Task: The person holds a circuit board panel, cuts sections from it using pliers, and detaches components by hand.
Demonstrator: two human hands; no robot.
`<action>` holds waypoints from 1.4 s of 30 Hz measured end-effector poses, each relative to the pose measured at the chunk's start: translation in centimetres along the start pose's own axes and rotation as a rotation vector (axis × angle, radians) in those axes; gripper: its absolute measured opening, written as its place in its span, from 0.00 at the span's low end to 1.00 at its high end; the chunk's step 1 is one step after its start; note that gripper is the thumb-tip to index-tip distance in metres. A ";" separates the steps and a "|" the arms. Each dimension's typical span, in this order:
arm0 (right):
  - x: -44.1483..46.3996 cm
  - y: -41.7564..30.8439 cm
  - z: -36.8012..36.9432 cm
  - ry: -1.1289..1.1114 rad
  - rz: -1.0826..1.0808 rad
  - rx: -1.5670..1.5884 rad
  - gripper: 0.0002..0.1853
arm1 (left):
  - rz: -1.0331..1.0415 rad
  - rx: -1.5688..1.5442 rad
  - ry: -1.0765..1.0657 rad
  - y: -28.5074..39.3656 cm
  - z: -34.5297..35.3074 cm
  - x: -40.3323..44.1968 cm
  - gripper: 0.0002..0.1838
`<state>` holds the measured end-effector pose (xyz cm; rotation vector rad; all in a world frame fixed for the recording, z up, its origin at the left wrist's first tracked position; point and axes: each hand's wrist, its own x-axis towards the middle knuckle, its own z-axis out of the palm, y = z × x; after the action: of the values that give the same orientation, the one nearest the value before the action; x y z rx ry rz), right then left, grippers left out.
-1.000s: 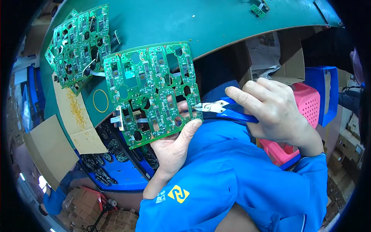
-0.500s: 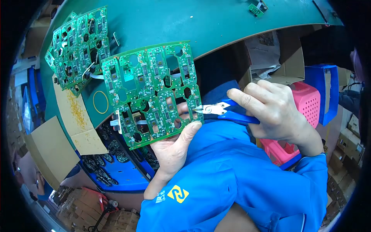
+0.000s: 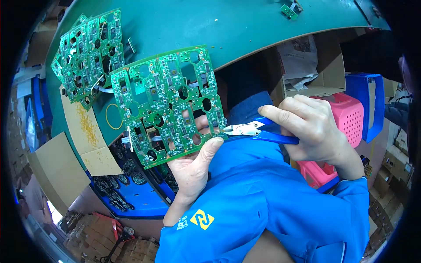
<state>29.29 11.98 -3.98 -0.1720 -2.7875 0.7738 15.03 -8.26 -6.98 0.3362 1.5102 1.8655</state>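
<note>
Head view: left hand (image 3: 191,173) grips a green perforated circuit-board panel (image 3: 172,95); right hand (image 3: 311,127) grasps blue-handled metal cutters (image 3: 246,129), tips at the panel's edge.

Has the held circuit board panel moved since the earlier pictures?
Yes, the panel has shifted slightly toward the picture's left, closer to the yellow rubber band.

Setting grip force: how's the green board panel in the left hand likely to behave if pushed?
Probably stiff: the green board panel looks flat, though the left hand holds it toward one corner. Likely light for its size, being thin and full of cutouts. Perhaps fragile too: small parts crowd its face, and hard pressure might damage them.
</note>
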 end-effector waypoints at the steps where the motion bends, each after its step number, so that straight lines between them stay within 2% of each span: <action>1: 0.0 -0.1 0.0 0.001 0.000 0.000 0.30 | 0.006 -0.006 -0.005 0.0 0.0 0.0 0.41; 12: -0.4 -4.5 1.7 -0.119 -0.116 -0.213 0.25 | 0.169 0.003 0.027 -0.1 2.5 0.7 0.36; 17: 1.1 -3.9 -2.0 -0.152 -0.007 0.016 0.28 | 0.101 0.110 0.060 -0.7 1.5 1.1 0.35; 21: 1.2 -3.2 -2.5 0.137 0.337 0.363 0.27 | -0.029 -0.116 -0.053 -0.6 0.5 0.7 0.34; 26: 2.0 -2.9 0.1 0.008 0.177 0.084 0.27 | -0.112 -0.201 0.011 0.1 0.0 0.7 0.32; 36: 2.6 -3.0 1.0 0.027 0.127 -0.050 0.28 | -0.162 -0.377 -0.034 0.5 -0.7 1.2 0.28; 42: 3.3 -2.9 1.3 0.044 0.094 -0.055 0.28 | -0.113 -0.230 0.040 0.7 -1.1 1.4 0.25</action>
<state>25.63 9.49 -2.88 -0.3284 -2.7769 0.7061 13.19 -8.20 -6.97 0.1049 1.2957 1.9408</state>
